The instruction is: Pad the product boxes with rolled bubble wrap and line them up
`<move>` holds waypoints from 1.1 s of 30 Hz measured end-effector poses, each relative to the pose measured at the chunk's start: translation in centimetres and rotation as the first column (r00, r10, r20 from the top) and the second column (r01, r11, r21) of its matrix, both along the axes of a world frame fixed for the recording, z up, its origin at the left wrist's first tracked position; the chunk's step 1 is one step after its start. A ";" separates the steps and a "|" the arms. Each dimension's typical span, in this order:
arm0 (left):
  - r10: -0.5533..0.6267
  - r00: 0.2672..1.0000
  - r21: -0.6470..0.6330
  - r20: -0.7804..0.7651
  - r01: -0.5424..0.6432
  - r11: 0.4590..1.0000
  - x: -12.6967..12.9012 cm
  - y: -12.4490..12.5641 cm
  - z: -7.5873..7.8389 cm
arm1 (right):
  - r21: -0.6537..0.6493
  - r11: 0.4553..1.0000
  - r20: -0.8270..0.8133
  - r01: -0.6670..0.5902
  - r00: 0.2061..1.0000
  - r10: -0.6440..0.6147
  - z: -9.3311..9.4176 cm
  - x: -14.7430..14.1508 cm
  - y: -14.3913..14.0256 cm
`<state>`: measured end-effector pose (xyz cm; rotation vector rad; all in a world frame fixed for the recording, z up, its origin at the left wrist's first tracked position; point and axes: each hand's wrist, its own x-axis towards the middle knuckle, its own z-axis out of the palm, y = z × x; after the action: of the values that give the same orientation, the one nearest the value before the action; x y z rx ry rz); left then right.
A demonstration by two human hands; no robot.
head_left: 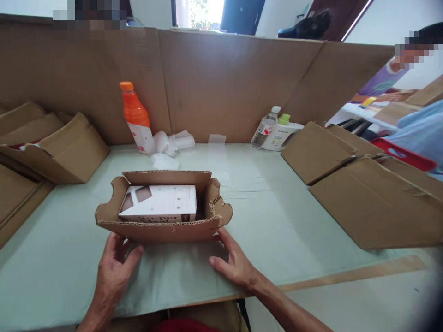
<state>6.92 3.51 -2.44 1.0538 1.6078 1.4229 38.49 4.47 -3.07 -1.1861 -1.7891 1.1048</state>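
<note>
While the white carton (158,203) lies inside the open cardboard box (162,228) on the table (277,216), the left hand (114,265) and right hand (233,263) rest unclenched at its near wall, grasping nothing; closing the flaps seems next, needing firmer holds.

White carton (159,203), frame centre, inside open cardboard tray (162,228): dark print along lower edge, partly hidden, reads roughly "Super". Bottle labels at rear too small to read.
</note>
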 end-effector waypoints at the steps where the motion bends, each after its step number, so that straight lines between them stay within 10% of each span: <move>1: 0.026 1.000 0.000 0.012 -0.026 1.000 -0.4 -0.3 0.0 | -0.002 1.000 0.004 -0.013 1.000 0.013 -0.4 -0.5 0.1; 7: 0.075 0.996 0.018 0.053 -0.076 0.997 -0.1 -0.2 0.1 | -0.036 0.999 -0.010 -0.033 0.999 0.032 -1.2 -1.3 1.5; 19: 0.029 0.988 0.127 0.150 -0.049 0.991 0.7 9.0 0.2 | 0.001 0.996 -0.227 -0.087 0.970 0.085 0.1 -2.8 11.0; 33: 0.073 0.988 0.188 0.135 -0.098 0.977 0.9 9.7 -1.2 | 0.055 0.998 -0.173 -0.038 0.984 0.047 -1.5 -2.4 11.3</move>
<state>7.81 13.18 -3.67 0.9904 1.4602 1.6982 36.12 15.76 -4.56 -0.9931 -1.7045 1.1440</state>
